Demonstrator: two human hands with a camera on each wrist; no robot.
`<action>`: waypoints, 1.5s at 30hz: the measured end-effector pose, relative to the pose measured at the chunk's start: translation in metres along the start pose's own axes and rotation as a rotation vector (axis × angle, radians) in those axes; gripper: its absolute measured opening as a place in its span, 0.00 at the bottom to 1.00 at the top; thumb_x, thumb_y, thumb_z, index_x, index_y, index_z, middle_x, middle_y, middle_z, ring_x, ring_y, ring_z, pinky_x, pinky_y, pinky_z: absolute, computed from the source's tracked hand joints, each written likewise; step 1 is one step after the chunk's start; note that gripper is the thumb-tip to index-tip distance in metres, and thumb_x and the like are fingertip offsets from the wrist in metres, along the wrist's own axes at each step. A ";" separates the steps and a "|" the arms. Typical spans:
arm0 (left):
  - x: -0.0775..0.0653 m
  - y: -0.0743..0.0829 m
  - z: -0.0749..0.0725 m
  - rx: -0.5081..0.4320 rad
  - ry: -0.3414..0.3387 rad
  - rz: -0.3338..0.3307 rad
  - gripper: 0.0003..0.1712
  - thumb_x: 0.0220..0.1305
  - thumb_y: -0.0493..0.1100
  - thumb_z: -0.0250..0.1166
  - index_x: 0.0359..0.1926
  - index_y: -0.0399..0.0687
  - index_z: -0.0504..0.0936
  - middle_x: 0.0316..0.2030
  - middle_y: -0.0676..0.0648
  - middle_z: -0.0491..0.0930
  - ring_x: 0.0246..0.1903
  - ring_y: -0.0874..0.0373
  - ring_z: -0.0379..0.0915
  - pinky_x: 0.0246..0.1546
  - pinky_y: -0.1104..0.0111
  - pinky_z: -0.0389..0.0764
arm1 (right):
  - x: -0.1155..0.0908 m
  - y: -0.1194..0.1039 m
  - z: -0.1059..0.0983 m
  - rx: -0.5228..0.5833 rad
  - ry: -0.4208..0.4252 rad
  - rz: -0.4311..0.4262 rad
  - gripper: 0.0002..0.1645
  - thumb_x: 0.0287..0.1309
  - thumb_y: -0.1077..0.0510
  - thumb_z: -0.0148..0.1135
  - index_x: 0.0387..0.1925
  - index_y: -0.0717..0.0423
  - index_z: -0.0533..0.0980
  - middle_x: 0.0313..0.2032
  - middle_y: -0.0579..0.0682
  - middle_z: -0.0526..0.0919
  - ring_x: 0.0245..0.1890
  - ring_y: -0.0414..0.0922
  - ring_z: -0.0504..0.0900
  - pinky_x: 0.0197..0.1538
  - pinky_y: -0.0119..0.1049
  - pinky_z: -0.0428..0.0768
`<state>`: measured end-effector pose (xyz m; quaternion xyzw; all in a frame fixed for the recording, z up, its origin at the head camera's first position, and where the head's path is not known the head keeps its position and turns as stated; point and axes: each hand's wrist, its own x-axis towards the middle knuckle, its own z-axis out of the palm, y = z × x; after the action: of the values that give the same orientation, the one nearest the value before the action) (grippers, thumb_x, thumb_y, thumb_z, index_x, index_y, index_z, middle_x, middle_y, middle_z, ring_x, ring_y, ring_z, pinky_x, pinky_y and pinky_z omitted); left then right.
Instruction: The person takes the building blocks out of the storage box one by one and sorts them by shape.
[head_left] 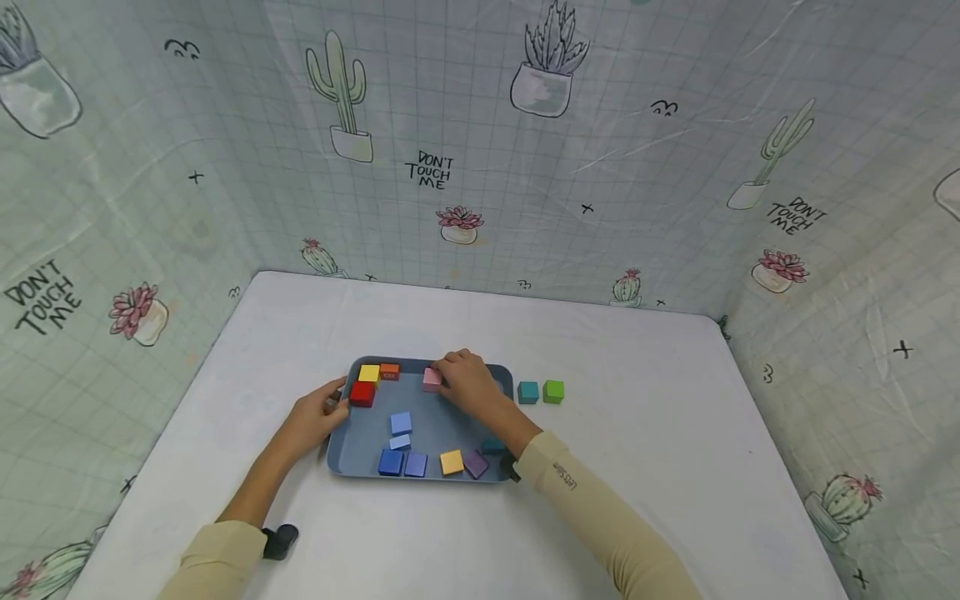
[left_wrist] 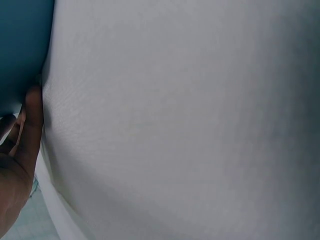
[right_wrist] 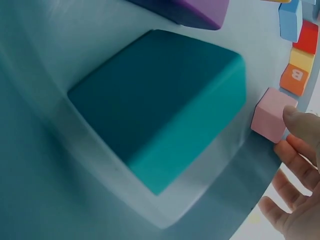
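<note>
My right hand [head_left: 470,385] reaches over the blue-grey tray [head_left: 365,433] to its far side. Its thumb and index finger pinch a pink block [right_wrist: 272,114] beside the far rim; the other fingers spread past the rim in the right wrist view. At the tray's left side, my left hand [head_left: 315,418] touches the rim with thumb and fingertips. Nearest to that hand lies a red block [head_left: 362,394], next to a yellow block [head_left: 369,373] and an orange block [head_left: 389,372] marked with a letter. In the left wrist view, only part of the left hand [left_wrist: 25,145] shows.
Along the near rim lie a dark blue block [head_left: 390,462], a periwinkle block [head_left: 416,465], a yellow-orange block [head_left: 452,462], a purple block [head_left: 476,464] and a teal block [right_wrist: 170,100]. Light blue blocks [head_left: 401,423] sit mid-tray. Outside, right, stand teal [head_left: 528,392] and green blocks [head_left: 553,392].
</note>
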<state>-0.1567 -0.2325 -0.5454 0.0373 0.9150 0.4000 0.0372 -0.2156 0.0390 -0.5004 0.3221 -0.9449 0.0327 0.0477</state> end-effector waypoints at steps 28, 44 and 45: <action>0.001 -0.003 0.002 -0.003 0.000 0.007 0.31 0.63 0.39 0.56 0.65 0.30 0.63 0.45 0.34 0.75 0.33 0.52 0.71 0.32 0.65 0.77 | 0.002 -0.003 0.006 -0.017 -0.046 0.058 0.20 0.57 0.48 0.64 0.50 0.50 0.79 0.46 0.45 0.81 0.51 0.45 0.73 0.59 0.45 0.66; 0.000 -0.001 0.003 -0.008 0.000 -0.008 0.31 0.63 0.40 0.56 0.65 0.31 0.63 0.46 0.34 0.75 0.32 0.52 0.71 0.30 0.66 0.76 | 0.002 -0.002 0.004 -0.002 -0.060 0.066 0.17 0.58 0.50 0.63 0.48 0.50 0.80 0.46 0.46 0.81 0.52 0.45 0.74 0.61 0.49 0.63; 0.000 -0.001 0.003 -0.009 0.000 -0.007 0.31 0.63 0.40 0.56 0.65 0.30 0.63 0.46 0.34 0.75 0.33 0.52 0.71 0.31 0.66 0.76 | 0.002 -0.002 0.004 0.010 -0.057 0.065 0.17 0.58 0.50 0.63 0.48 0.50 0.80 0.46 0.46 0.81 0.52 0.46 0.74 0.61 0.49 0.63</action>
<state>-0.1566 -0.2310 -0.5479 0.0340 0.9133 0.4040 0.0388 -0.2162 0.0360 -0.5044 0.2923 -0.9557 0.0295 0.0179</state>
